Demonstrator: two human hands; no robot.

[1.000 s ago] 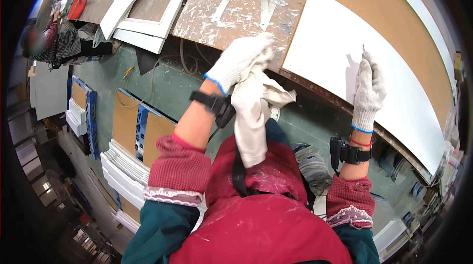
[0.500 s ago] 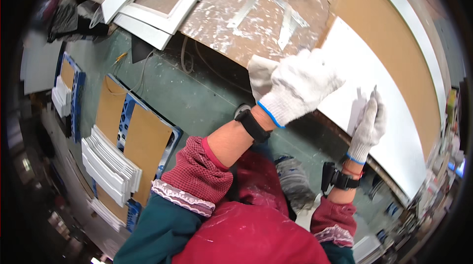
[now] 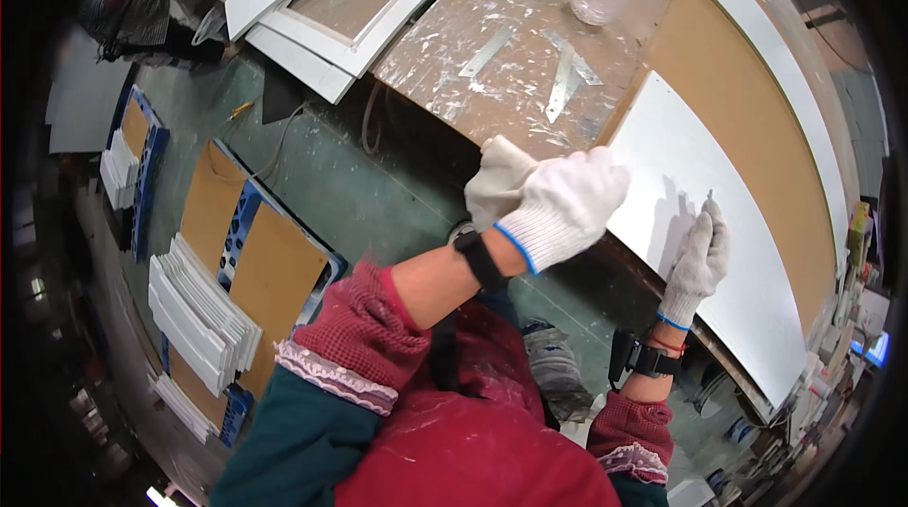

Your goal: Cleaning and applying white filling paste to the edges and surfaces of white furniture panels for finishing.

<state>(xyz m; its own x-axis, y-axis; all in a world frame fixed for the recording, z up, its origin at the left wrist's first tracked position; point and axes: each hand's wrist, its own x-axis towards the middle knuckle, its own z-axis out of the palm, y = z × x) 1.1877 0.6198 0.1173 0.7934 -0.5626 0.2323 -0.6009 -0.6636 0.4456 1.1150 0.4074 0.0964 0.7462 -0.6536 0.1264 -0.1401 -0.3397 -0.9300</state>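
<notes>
My left hand [image 3: 566,207] grips a pale rag [image 3: 495,187] at the near edge of the white panel [image 3: 719,252] on the paint-spattered workbench [image 3: 492,62]. My right hand [image 3: 698,259] pinches a thin tool, tip on the panel. Best steady the panel, wipe evenly.

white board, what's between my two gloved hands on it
Only bare white board lies between the left hand, which holds a cloth, and the right hand with its small thin tool, in the head view.
</notes>
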